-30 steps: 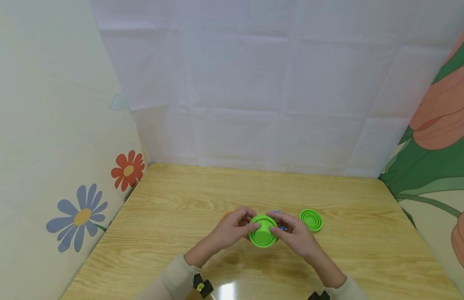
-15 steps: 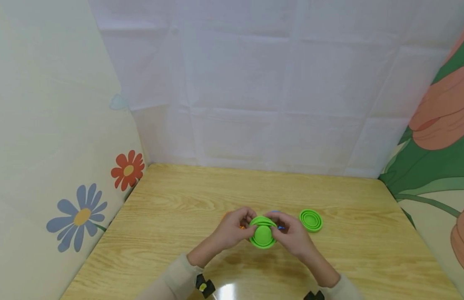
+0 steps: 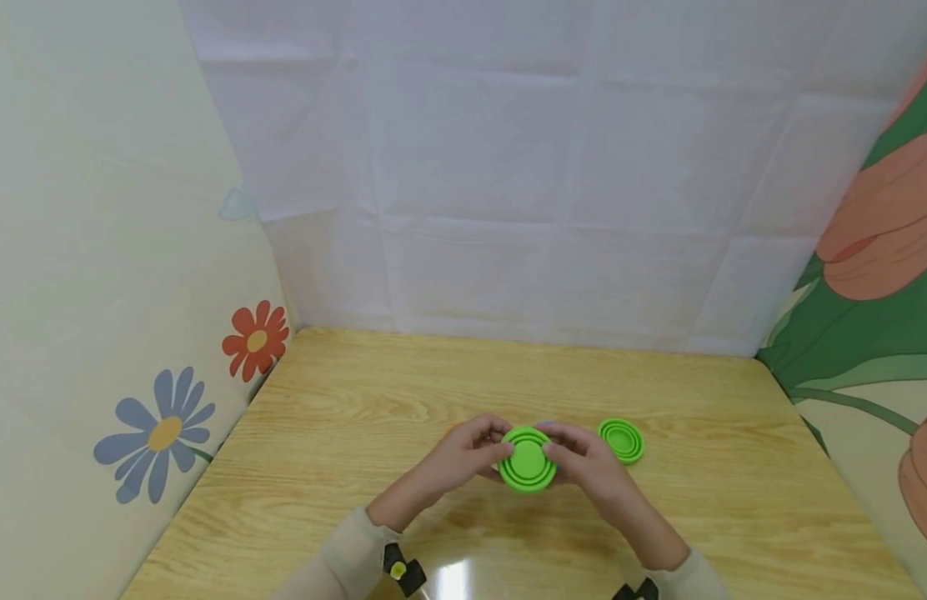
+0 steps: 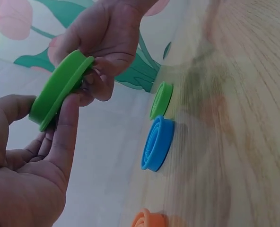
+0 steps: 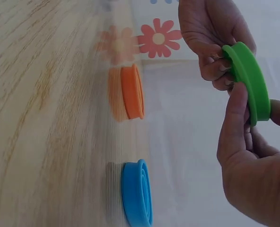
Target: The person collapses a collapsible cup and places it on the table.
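Above the table, a flattened green collapsible cup (image 3: 528,460) with concentric rings is held between both hands. My left hand (image 3: 459,458) pinches its left edge, thumb on the face toward me and fingers behind. On the opposite edge, my right hand (image 3: 594,471) grips it in the same way. Both wrist views show the cup (image 4: 59,90) side-on as a shallow ring with a lip. Another flattened green cup (image 3: 621,442) lies on the table right of the hands.
On the wooden table (image 3: 343,392), a blue collapsed cup (image 4: 158,143) and an orange one (image 5: 132,92) stand beyond the hands, mostly hidden in the head view. A white cloth (image 3: 463,167) hangs behind the table, with flower-printed sheets on both sides.
The centre of the held green cup stuck out toward the head camera earlier and tilted under the thumbs; now its rings lie flat and even. The hands have barely shifted.
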`<state>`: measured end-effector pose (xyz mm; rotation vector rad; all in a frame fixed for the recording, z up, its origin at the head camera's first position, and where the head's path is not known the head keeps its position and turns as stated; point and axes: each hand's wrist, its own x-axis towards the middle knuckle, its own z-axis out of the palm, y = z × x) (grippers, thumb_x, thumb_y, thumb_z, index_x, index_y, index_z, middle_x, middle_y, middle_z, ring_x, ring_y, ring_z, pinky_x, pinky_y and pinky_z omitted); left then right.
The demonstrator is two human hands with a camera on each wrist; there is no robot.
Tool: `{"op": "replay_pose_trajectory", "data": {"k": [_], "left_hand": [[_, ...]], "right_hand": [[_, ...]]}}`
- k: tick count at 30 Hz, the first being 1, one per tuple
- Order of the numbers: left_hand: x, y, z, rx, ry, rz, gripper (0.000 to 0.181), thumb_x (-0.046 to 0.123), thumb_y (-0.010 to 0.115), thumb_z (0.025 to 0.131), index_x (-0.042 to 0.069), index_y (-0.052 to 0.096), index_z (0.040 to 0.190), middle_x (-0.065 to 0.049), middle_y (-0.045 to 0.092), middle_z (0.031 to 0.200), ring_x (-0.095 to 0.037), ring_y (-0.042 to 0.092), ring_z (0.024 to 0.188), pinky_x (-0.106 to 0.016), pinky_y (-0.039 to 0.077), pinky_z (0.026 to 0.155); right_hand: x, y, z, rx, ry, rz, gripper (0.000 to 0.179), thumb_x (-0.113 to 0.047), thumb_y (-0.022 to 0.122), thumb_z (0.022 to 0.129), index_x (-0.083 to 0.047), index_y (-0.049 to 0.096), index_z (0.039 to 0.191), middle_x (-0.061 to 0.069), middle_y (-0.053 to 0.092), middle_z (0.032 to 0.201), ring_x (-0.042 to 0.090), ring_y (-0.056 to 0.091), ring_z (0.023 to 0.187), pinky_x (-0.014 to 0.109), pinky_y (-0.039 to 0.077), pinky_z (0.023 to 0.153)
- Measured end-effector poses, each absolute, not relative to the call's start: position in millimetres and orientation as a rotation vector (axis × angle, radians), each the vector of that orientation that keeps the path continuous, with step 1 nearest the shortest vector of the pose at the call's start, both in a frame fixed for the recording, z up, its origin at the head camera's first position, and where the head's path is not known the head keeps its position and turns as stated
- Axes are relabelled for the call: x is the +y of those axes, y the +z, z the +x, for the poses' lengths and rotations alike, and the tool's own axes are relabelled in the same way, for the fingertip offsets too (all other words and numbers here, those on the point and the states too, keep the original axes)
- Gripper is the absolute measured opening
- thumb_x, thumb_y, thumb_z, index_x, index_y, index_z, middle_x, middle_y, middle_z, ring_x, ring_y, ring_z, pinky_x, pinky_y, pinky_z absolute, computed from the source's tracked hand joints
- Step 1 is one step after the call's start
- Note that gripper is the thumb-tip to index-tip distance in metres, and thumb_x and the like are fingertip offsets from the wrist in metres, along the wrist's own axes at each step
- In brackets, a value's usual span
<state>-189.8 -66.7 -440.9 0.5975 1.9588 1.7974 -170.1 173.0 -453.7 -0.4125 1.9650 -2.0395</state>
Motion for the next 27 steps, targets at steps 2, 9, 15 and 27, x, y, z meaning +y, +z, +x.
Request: {"op": "replay_pose_trajectory", "data": {"k": [2,9,15,27], "left_hand": [[-67.2,-443.0,-190.4,1.924,1.796,0.588,0.037,0.014,0.063,0.100,-0.008,0.054,0.128,-0.013,0.062,0.108,-0.017,0.068,0.088,-0.052,0.060,0.084],[-66.8,-446.3,-192.6,1.877,1.790,0.557,0.041,0.011,0.067,0.097,-0.007,0.051,0.130,-0.013,0.060,0.109,-0.017,0.068,0.089,-0.050,0.061,0.083],[-67.5,-444.7,-192.4,1.870,1.817,0.547,0.042,0.007,0.069,0.095,-0.007,0.049,0.130,-0.013,0.060,0.107,-0.018,0.067,0.088,-0.055,0.060,0.082],[-71.5,-444.8,-195.7,2.209,1.763,0.749,0.034,0.004,0.070,0.093,0.005,0.055,0.123,-0.012,0.065,0.112,-0.019,0.062,0.097,-0.033,0.058,0.085]], "right_hand": [[173.0,-453.5,-170.5,1.934,-2.048,-0.385,0.044,-0.014,0.059,0.103,0.011,0.051,0.137,0.006,0.067,0.110,0.017,0.070,0.090,0.039,0.062,0.078],[171.9,-450.7,-170.7,1.917,-2.018,-0.272,0.044,-0.017,0.062,0.101,0.007,0.053,0.136,0.008,0.067,0.114,0.019,0.069,0.092,0.041,0.062,0.077],[173.9,-450.6,-171.2,1.879,-2.027,-0.199,0.044,-0.024,0.062,0.102,0.004,0.056,0.134,0.007,0.065,0.120,0.021,0.064,0.097,0.041,0.061,0.080],[180.9,-455.9,-173.9,1.792,-2.061,-0.071,0.022,-0.027,0.059,0.103,-0.009,0.067,0.113,0.003,0.068,0.097,0.018,0.066,0.090,0.040,0.061,0.081]]}}
